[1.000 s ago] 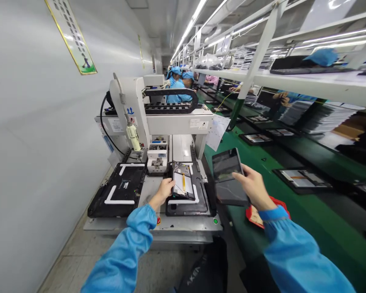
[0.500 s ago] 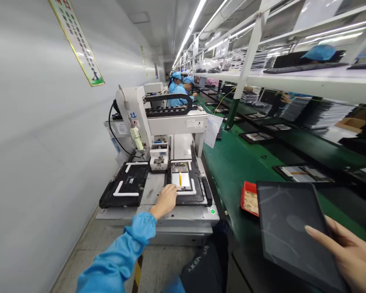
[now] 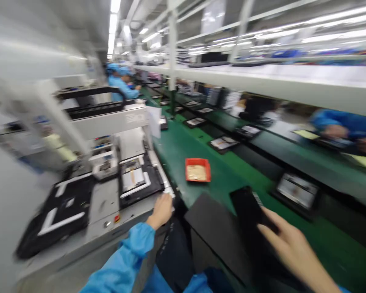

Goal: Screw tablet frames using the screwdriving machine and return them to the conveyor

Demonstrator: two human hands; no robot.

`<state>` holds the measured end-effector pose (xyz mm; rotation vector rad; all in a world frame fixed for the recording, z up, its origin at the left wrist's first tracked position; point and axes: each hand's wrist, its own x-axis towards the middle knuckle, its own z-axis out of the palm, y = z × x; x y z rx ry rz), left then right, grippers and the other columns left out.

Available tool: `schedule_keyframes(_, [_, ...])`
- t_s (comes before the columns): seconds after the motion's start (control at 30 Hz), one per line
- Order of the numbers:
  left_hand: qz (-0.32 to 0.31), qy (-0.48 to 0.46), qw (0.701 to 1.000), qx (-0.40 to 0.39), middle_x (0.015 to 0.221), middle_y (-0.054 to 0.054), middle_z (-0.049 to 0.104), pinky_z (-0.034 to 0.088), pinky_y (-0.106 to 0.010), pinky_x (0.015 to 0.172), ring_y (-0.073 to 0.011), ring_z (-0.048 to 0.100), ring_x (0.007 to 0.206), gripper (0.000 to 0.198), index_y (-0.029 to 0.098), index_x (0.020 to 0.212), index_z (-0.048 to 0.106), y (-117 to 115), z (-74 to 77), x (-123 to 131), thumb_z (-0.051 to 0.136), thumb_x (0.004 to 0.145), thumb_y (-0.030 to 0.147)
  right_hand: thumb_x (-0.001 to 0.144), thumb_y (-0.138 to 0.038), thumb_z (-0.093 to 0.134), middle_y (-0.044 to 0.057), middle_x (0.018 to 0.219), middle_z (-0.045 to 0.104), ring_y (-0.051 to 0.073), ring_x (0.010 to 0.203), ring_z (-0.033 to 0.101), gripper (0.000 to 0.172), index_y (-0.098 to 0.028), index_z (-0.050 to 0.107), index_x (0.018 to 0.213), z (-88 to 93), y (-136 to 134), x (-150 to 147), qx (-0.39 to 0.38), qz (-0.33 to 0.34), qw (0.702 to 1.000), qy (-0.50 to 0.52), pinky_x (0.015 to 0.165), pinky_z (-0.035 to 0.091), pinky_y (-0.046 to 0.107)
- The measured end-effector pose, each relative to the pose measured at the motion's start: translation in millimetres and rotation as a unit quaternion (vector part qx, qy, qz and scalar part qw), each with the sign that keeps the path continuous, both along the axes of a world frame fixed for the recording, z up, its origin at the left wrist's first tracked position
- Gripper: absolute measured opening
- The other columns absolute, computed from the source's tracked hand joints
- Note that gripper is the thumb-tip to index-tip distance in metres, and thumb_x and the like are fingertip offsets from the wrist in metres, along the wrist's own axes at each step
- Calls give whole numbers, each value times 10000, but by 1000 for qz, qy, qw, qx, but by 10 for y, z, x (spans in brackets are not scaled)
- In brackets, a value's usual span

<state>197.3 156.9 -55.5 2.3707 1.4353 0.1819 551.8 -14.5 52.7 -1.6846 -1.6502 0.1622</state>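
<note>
Two bare hands in view: the left hand [image 3: 162, 211] lies half-curled at the front corner of a black fixture tray [image 3: 154, 183], grasp undeterminable through blur, while white guides hold an open tablet unit [image 3: 132, 178] flat beneath a white gantry machine [image 3: 110, 122]. The right hand [image 3: 293, 248] grips a thin black tablet panel [image 3: 250, 211] by its edge, raised clear of the green-topped bench [image 3: 232, 195] and a shallow red tray [image 3: 197, 170]
</note>
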Motion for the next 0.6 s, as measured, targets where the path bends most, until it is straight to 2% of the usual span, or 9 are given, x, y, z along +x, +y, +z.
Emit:
schedule_keyframes(0.1, [-25, 7, 1000, 4, 1303, -294, 580, 370, -633, 1020, -409, 512, 1256, 463, 47, 1221, 577, -3, 14, 67, 394, 796, 21, 848, -145, 422, 107, 1299, 635, 260, 1164, 630, 493, -196, 553, 1321, 99, -190, -378, -82, -39, 995, -50, 984, 518, 415])
schedule_keyframes(0.13, [-4, -20, 1000, 5, 1284, -273, 601, 370, -633, 1024, -407, 521, 1247, 432, 66, 1197, 597, -48, 19, 105, 398, 814, 53, 815, -96, 387, 126, 1275, 639, 252, 1134, 642, 531, -167, 543, 1317, 102, -201, -496, -121, -68, 989, -53, 973, 517, 409])
schedule_keyframes(0.2, [6, -152, 988, -24, 1278, -205, 630, 384, -566, 1063, -364, 542, 1242, 372, 124, 1207, 606, -258, 37, 223, 428, 890, 201, 796, -56, 370, 146, 1230, 643, 246, 1048, 669, 554, -138, 520, 1323, 85, -169, -702, -200, -122, 971, -53, 922, 522, 394])
schedule_keyframes(0.27, [-15, -295, 942, -161, 1214, -140, 688, 424, -481, 1068, -322, 608, 1180, 385, 189, 1208, 627, -617, 68, 379, 499, 917, 406, 847, -119, 423, 155, 1238, 629, 256, 1046, 658, 485, -134, 514, 1323, 57, -94, -835, -222, -145, 962, -56, 898, 514, 380])
schedule_keyframes(0.33, [-25, -398, 868, -296, 1219, -119, 702, 416, -438, 1094, -306, 613, 1200, 508, 224, 1264, 615, -1008, 93, 553, 549, 881, 552, 914, -296, 500, 132, 1211, 642, 255, 1039, 650, 380, -162, 559, 1265, 36, 1, -817, -215, -121, 967, -68, 870, 512, 356])
schedule_keyframes(0.4, [21, -461, 803, -377, 1239, -140, 693, 445, -421, 1072, -320, 605, 1220, 646, 215, 1284, 600, -1292, 86, 719, 645, 791, 630, 939, -442, 526, 83, 1155, 671, 224, 1013, 649, 357, -206, 613, 1192, 30, 105, -566, -205, -89, 970, -95, 857, 507, 319])
schedule_keyframes(0.47, [104, -486, 756, -426, 1185, -177, 707, 521, -423, 974, -354, 637, 1167, 786, 183, 1270, 583, -1405, 43, 843, 775, 658, 637, 975, -406, 496, 77, 1197, 661, 205, 1082, 619, 325, -215, 621, 1206, 41, 207, -68, -199, -103, 966, -127, 929, 478, 310])
schedule_keyframes(0.53, [171, -490, 727, -450, 1079, -175, 733, 573, -412, 856, -374, 683, 1067, 933, 174, 1278, 546, -1384, -8, 909, 891, 509, 575, 996, -282, 453, 161, 1358, 558, 249, 1256, 512, 354, -141, 563, 1301, 61, 276, 583, -197, -171, 954, -146, 1058, 399, 389])
schedule_keyframes(0.6, [204, -484, 727, -443, 1023, -141, 743, 594, -404, 799, -379, 699, 1019, 1015, 198, 1299, 529, -1302, -26, 933, 939, 422, 503, 979, -250, 503, 198, 1402, 503, 291, 1300, 468, 368, -101, 545, 1313, 70, 273, 1229, -216, -218, 938, -162, 1089, 368, 475])
